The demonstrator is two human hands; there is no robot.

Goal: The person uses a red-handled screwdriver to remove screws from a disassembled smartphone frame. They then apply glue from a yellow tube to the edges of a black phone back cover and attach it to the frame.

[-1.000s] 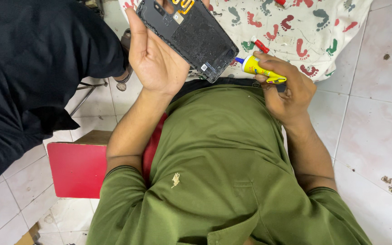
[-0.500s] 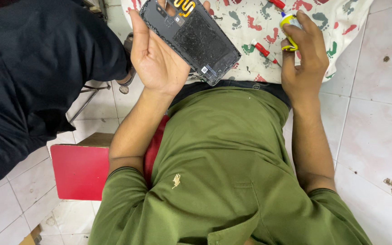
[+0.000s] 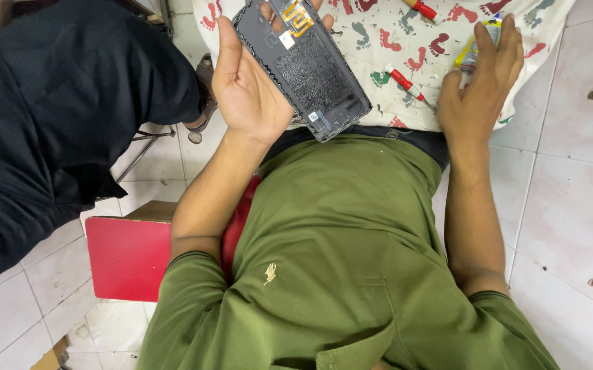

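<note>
In the left hand (image 3: 252, 92), fingers curled round an opened phone frame (image 3: 303, 65); right hand (image 3: 478, 96) fingers closing on a yellow glue tube (image 3: 473, 51) beside a red screwdriver (image 3: 401, 79)

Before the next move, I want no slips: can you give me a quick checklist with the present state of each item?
1. Left hand grips the phone panel: ok.
2. Panel's inner side faces up: ok.
3. Right hand has the yellow tube: ok, fingers lie on it.
4. Tube cap on or off: cannot tell.
5. Red tool lies free on the cloth: ok.
</note>
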